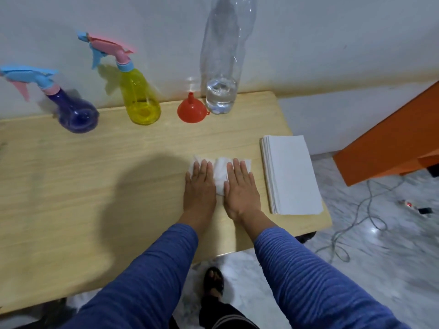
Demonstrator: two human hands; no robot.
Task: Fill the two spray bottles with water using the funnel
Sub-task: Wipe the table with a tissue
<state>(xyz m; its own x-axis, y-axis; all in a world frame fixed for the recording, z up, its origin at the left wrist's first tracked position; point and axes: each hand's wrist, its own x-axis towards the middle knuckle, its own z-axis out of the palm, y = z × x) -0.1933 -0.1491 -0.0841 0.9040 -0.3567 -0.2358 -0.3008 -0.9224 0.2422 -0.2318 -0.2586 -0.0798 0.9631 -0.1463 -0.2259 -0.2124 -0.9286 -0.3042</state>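
1. The left hand (200, 184) lies flat, fingers straight and together, pressing down on the left part of a crumpled white tissue (221, 173) on the wooden table (95, 186).
2. The right hand (240, 186) lies flat just beside the left, fingers straight, pressing the right part of the same tissue; neither hand grips anything.
3. A strip of the tissue shows in the gap between the two hands, and its far edge pokes out past the fingertips.
4. Just to the right of the right hand sits a neat stack of white napkins (291, 174), near the table's right edge.
5. Straight ahead of the hands, by the wall, an orange funnel (192, 110) rests mouth down with its spout pointing up.
6. Right beside the funnel, ahead of the right hand, stands a tall clear bottle (223, 67) with a little water at the bottom.
7. Ahead and to the left of the left hand stands a yellow spray bottle (140, 98) with a pink and blue trigger top.
8. Farther left stands a purple spray bottle (76, 115) with a blue and pink top; both tops are on.
9. Both arms wear blue sleeves (308, 281).
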